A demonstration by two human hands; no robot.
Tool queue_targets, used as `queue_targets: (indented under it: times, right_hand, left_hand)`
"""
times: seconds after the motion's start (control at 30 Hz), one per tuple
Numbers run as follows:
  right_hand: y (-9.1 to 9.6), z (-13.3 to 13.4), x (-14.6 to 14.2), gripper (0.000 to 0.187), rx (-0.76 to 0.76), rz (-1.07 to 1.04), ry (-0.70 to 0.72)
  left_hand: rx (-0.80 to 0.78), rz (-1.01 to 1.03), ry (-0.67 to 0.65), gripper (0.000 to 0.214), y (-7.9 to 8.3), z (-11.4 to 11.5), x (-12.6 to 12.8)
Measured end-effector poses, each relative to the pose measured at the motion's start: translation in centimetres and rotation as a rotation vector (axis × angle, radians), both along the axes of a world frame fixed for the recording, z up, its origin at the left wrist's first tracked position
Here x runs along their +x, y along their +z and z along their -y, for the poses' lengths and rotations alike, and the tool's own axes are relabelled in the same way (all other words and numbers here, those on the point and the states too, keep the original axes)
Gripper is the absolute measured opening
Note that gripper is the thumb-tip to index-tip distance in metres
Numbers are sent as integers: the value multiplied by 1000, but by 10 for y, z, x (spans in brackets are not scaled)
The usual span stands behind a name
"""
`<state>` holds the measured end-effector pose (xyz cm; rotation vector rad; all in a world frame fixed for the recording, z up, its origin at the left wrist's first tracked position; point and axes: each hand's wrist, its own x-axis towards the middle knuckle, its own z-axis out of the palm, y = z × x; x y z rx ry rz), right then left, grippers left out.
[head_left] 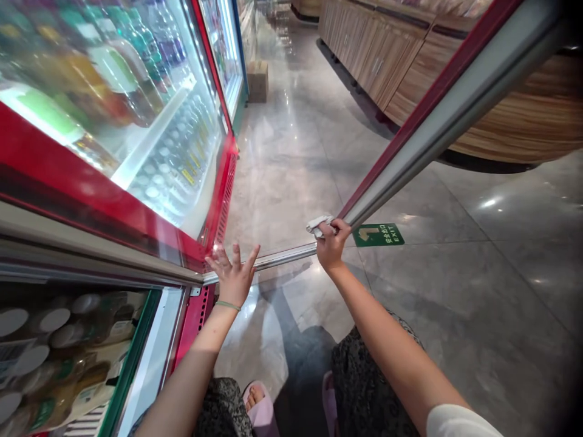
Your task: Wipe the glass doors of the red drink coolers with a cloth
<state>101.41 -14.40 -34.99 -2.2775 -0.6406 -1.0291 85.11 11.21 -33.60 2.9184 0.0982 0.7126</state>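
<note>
**Crumpled white cloth (319,226) at the corner of a red-and-silver-framed glass door (437,124)**

The right hand (332,246) holds the cloth bunched in its bent fingers, at the lower corner where the slim silver metal rail (285,257) meets the door's upright edge. The left hand (234,279) is spread wide, fingers splayed, holding nothing, near the rail's hinge end; whether it touches the glass I cannot tell. The door stands angled out from the red metal cooler cabinet (225,188); should it swing inward, those left fingers might get pinched near the hinge. The cloth could snag if dragged around the frame's corner, or drop if the grip slackens.
</note>
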Motion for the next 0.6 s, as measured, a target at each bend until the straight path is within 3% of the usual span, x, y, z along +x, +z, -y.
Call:
queue_targets:
  times: [0.17, 0.4, 0.5, 0.6]
  right_hand:
    - [-12, -17, -17, 32, -120, -4, 96]
    - [25, -38, -19, 41, 275, -22, -14]
    - [20, -62, -29, 47, 172, 23, 86]
    - [0, -86, -44, 42, 20, 35, 217]
  left_hand:
    - [13, -81, -53, 94, -7, 10, 0]
    - [29, -87, -35, 84, -1, 13, -1]
    - [22, -97, -35, 79, 5, 2, -6]
    - [70, -61, -9, 76, 12, -18, -15]
